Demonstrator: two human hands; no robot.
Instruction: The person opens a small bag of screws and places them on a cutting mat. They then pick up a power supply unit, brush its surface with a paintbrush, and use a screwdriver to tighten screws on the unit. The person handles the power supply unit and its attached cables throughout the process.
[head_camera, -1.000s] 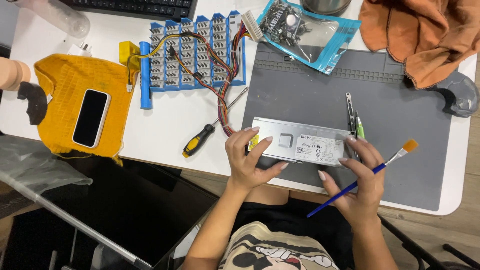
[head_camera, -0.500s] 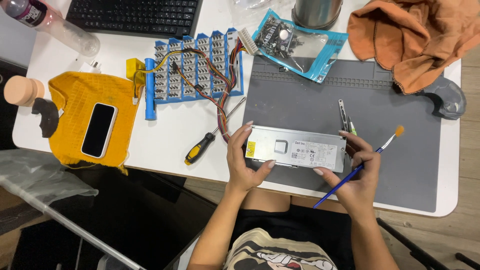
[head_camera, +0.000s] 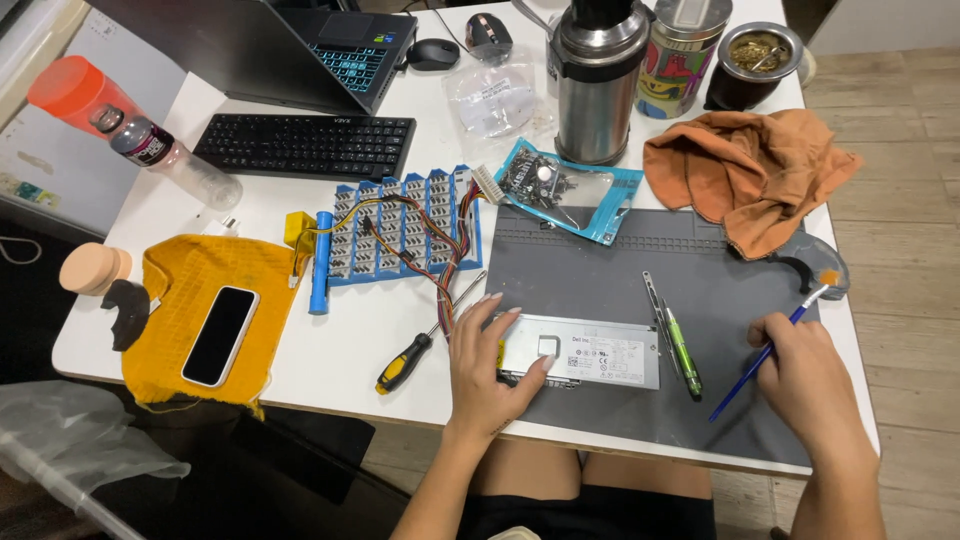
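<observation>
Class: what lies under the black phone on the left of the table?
The phone lies face up on a yellow cloth spread over the white table. What the cloth covers cannot be seen.

bare grey mat lies open behind the power supply; tweezers and green pen crowd its right end, screwdriver and wires its left.

Both forearms are bare, with no sleeve, watch or ring that can be seen. The left hand has long, pale fingernails. The right hand shows no glove. Below the counter edge, between the forearms, the person wears dark shorts.
</observation>
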